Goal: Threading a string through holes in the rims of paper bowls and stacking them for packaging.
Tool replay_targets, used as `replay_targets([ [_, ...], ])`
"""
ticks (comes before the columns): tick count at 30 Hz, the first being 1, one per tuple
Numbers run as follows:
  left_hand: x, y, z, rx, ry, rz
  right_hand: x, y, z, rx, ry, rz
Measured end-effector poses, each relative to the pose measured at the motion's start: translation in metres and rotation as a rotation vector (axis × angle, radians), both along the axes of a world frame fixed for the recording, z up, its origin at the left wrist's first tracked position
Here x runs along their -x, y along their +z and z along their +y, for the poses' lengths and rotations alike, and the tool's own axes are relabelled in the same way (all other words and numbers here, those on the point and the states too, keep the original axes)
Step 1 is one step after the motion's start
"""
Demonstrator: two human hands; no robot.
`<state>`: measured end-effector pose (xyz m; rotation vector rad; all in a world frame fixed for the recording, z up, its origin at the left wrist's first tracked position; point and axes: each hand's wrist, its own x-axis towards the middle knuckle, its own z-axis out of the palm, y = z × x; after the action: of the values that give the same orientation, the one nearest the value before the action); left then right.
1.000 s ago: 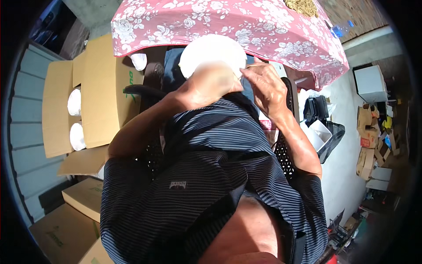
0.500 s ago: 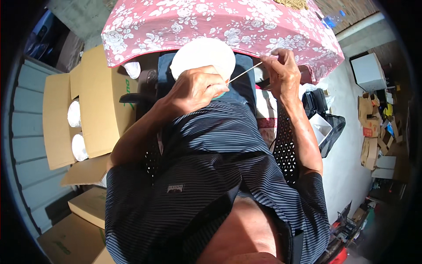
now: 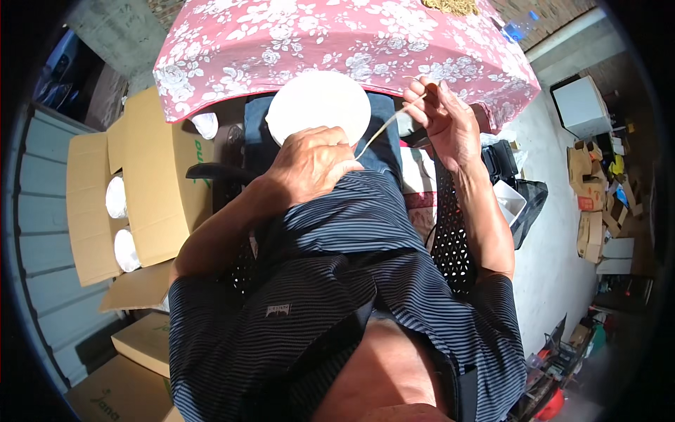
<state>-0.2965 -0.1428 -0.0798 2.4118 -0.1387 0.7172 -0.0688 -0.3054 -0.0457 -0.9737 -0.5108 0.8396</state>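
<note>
Plainly, the key relation is the slant of the thin pale strand (image 3: 384, 127) between the two hands: its long axis runs from roughly half past seven to half past one. Its lower end meets the thumb side of the person's left hand (image 3: 309, 163), whose grip is closed over the near rim of the white round plate (image 3: 320, 102), at its six o'clock; what the fingertips do underneath cannot be told. The upper end reaches the right hand (image 3: 444, 126), its curled grip nearly closed upon the strand. That hand stands clear of the plate, toward three o'clock, and is the nearer to the straw-coloured pile (image 3: 451, 6) on the table (image 3: 330, 43), off at one o'clock
</note>
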Motion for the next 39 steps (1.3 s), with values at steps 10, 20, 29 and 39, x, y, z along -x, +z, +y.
replay_targets([
  [10,0.004,0.005,0.005,-0.004,0.209,0.149,0.007,0.007,-0.005,0.195,0.120,-0.101],
  [20,0.005,0.003,0.024,0.168,0.235,0.038,0.035,-0.015,0.007,0.413,0.208,-0.184],
  [29,0.006,0.005,0.028,0.244,0.025,-0.012,0.050,-0.022,0.012,0.501,0.177,-0.346],
  [39,0.001,-0.006,0.033,0.509,0.211,0.108,0.067,-0.017,0.011,0.474,0.256,-0.363],
])
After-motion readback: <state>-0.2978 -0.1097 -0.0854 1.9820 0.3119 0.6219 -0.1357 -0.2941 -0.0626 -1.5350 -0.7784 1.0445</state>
